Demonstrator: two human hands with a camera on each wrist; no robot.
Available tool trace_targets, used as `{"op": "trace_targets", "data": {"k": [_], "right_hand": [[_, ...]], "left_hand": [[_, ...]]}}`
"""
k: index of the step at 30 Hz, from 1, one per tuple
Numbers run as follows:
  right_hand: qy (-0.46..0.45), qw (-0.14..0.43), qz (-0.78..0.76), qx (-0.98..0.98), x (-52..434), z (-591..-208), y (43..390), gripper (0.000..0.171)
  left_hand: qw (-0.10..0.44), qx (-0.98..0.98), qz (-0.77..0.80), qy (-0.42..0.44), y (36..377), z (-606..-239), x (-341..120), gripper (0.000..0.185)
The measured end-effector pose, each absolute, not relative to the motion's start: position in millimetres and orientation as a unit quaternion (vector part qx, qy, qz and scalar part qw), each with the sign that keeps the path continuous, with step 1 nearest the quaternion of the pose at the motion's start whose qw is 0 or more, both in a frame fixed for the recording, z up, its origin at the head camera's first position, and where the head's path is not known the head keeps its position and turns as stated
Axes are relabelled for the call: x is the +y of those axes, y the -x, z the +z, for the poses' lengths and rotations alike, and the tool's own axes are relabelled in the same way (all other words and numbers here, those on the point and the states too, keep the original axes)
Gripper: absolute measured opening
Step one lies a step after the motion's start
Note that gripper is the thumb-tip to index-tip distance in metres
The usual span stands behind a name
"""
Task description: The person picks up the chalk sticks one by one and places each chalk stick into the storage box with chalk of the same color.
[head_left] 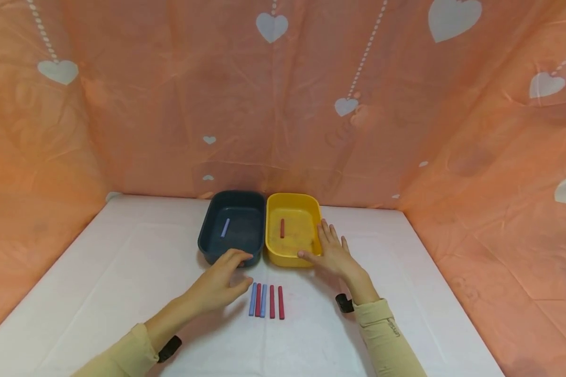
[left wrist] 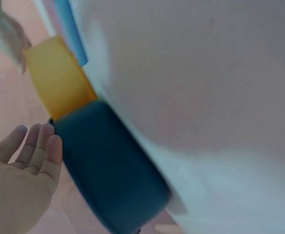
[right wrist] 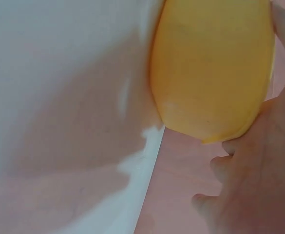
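Observation:
My left hand (head_left: 219,283) hovers by the near edge of the dark blue-green bin (head_left: 203,242), thumb and fingers apart with nothing between them. Spread over the front right corner of the yellow bin (head_left: 290,261) is my right hand (head_left: 337,259); its thumb and fingertips lie at the rim, and whether they press on it I cannot tell. A blue chalk-like stick (head_left: 225,228) lies in the dark bin, a red one (head_left: 282,228) in the yellow bin. Two blue sticks (head_left: 263,301) and three red sticks (head_left: 272,302) lie in a row on the table before the bins.
A white cloth (head_left: 99,272) covers the table. Both bins stand side by side near its back edge. Orange curtain (head_left: 170,104) with white hearts hangs behind and at both sides. Black wrist straps (head_left: 344,303) sit at both cuffs.

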State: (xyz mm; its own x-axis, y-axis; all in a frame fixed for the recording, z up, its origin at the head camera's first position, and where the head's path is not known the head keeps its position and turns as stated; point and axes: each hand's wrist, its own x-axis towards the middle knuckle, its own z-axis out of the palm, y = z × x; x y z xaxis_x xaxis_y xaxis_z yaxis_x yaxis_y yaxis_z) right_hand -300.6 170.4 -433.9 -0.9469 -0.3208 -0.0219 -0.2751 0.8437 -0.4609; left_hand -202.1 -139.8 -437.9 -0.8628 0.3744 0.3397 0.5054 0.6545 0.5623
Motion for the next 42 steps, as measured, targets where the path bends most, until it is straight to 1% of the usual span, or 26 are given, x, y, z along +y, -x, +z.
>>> {"op": "trace_targets", "data": {"k": [4,12,18,22,32,42], "right_hand": [[0.155,0.041,-0.217,0.963,173,-437,301,0.112],[0.166,0.027,-0.192,0.967,174,-443,300,0.109],[0.166,0.023,-0.196,0.966,172,-442,302,0.109],[0.167,0.025,-0.195,0.966,171,-441,303,0.108],[0.17,0.013,-0.197,0.966,169,-443,303,0.107],[0.167,0.015,-0.198,0.966,169,-445,301,0.106]], "left_hand": [[0.051,-0.904,-0.348,0.244,205,-442,-135,0.044],[-0.009,-0.906,-0.341,0.249,212,-450,-134,0.035],[-0.056,-0.919,-0.314,0.23,216,-455,-130,0.035],[-0.065,-0.925,-0.295,0.231,216,-456,-129,0.038],[-0.062,-0.93,-0.282,0.227,213,-456,-129,0.039],[-0.062,-0.919,-0.316,0.229,214,-460,-131,0.037]]}}
